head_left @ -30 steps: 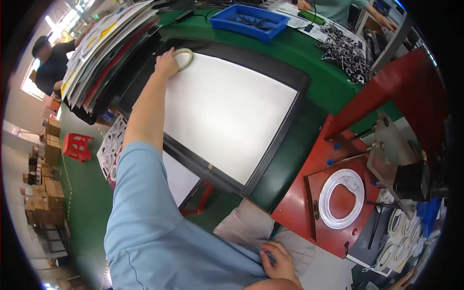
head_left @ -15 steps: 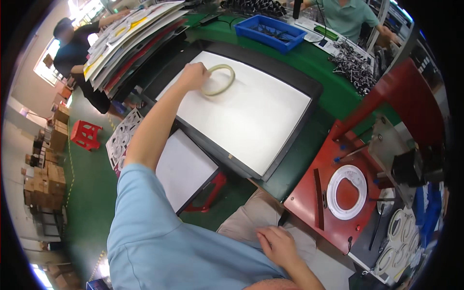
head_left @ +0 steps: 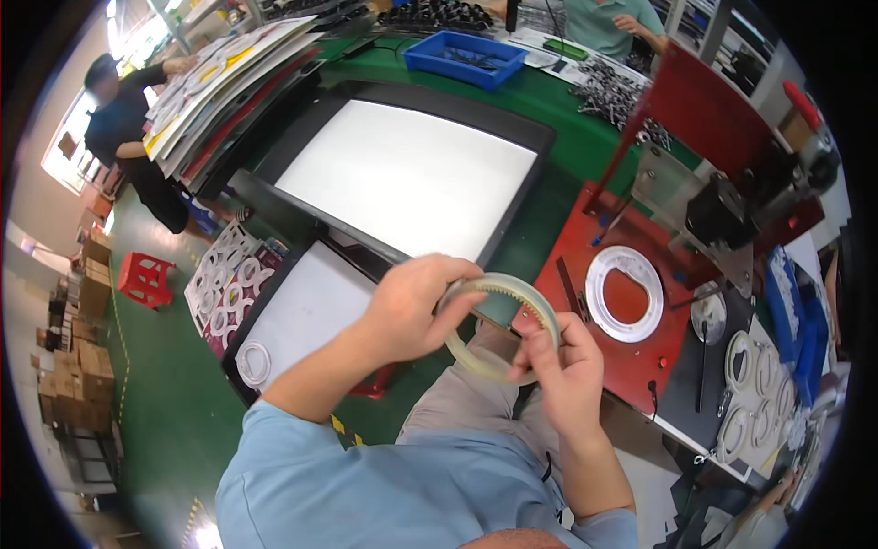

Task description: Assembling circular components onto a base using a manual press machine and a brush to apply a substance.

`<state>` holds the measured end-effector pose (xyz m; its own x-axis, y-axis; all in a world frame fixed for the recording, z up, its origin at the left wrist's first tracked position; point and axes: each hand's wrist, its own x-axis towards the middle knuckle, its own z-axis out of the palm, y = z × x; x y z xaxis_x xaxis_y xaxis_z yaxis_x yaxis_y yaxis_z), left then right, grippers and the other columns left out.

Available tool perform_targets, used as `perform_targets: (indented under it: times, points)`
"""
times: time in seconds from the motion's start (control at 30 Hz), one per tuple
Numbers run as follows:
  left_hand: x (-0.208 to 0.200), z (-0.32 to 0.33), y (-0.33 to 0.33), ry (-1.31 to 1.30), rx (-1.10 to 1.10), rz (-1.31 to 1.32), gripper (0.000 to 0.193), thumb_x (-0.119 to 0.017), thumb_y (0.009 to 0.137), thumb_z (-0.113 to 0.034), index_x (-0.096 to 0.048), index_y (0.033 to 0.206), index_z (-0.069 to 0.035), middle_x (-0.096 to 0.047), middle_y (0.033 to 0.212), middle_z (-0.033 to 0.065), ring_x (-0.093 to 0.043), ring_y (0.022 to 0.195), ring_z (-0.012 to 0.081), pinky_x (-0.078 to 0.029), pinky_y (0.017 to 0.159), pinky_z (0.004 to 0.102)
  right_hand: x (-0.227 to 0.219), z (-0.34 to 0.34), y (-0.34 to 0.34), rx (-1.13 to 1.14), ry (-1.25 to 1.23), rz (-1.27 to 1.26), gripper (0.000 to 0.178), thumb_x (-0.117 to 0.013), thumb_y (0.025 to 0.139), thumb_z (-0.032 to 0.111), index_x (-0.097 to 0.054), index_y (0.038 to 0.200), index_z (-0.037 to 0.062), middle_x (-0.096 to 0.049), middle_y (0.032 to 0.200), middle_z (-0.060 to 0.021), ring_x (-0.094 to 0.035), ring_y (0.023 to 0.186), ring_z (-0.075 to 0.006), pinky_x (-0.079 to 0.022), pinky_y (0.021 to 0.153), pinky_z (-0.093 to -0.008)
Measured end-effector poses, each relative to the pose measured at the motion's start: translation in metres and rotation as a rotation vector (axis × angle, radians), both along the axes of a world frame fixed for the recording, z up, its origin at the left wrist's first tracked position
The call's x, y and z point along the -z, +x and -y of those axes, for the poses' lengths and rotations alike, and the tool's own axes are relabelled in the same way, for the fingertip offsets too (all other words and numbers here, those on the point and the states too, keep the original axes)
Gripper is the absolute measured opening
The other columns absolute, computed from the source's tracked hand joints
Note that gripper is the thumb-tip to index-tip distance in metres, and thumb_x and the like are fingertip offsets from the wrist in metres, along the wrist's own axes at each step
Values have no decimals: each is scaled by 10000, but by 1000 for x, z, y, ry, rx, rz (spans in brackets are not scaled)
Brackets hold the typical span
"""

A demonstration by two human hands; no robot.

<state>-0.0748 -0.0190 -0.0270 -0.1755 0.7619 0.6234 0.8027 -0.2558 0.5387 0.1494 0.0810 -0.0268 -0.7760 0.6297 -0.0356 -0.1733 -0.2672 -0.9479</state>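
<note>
In front of my lap, both hands grip a pale, off-white ring [head_left: 474, 362] with a ribbed, tooth-like inner edge. My left hand [head_left: 421, 306] is closed on its left side, the thumb across the rim. On the ring's right side, my right hand [head_left: 569, 366] pinches the rim between thumb and fingers. Beyond the hands lies a bright white panel [head_left: 402, 178] in a black frame. A smaller white panel [head_left: 306, 306] sits below it to the left, bearing another white ring [head_left: 253, 348] at its near left corner.
At right stands a red hand press [head_left: 585, 247] with a white ring plate [head_left: 599, 302] on its base. Several rings lie on a sheet [head_left: 759, 384] beside it. A blue tray [head_left: 466, 59], stacked boards [head_left: 238, 91], a red stool [head_left: 144, 279] and two other people are farther off.
My left hand has brought the ring from the bright panel back toward my lap. My right hand has risen from my thigh and taken hold of the ring too. The view has shifted.
</note>
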Motion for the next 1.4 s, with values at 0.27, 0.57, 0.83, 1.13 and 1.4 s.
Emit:
perform_targets:
  times: [0.27, 0.57, 0.83, 1.13, 1.4]
  points:
    - [36, 2, 67, -330, 437, 859, 319, -693, 1049, -16, -685, 1360, 55, -760, 1256, 125, -731, 1133, 184, -580, 989, 327, 3, -20, 70, 302, 153, 10, 257, -812, 1017, 213, -670, 963, 5, -659, 720, -1, -582, 571, -51, -437, 517, -215]
    - [45, -30, 96, -382, 532, 832, 378, -848, 884, 49, -748, 1248, 55, -796, 1197, 150, -759, 1092, 201, -602, 948, 328, 9, -34, 118, 468, 275, -14, 234, -851, 973, 193, -706, 959, 10, -664, 785, 22, -560, 661, -25, -421, 566, -225]
    - [45, -41, 114, -462, 516, 800, 427, -841, 869, 79, -727, 1280, 63, -808, 1171, 160, -780, 1084, 235, -603, 974, 342, 31, -74, 178, 551, 329, 6, 151, -685, 1059, 109, -709, 1155, -6, -717, 1078, -50, -667, 945, -104, -538, 804, -284]
    - [62, -21, 104, -413, 463, 995, 445, -839, 842, 137, -724, 1268, 83, -762, 1235, 169, -719, 1175, 243, -567, 1067, 387, 89, -149, 264, 911, 1038, 1107, 221, -780, 976, 177, -727, 1131, 28, -741, 1055, -158, -717, 1007, -338, -558, 888, -433]
    - [55, -14, 103, -361, 432, 940, 424, -811, 824, 158, -733, 1235, 91, -765, 1239, 207, -730, 1172, 276, -575, 1050, 390, 57, -171, 255, 1051, 933, 1028, 214, -734, 1024, 230, -736, 1113, 36, -785, 1029, -193, -755, 946, -393, -583, 814, -457]
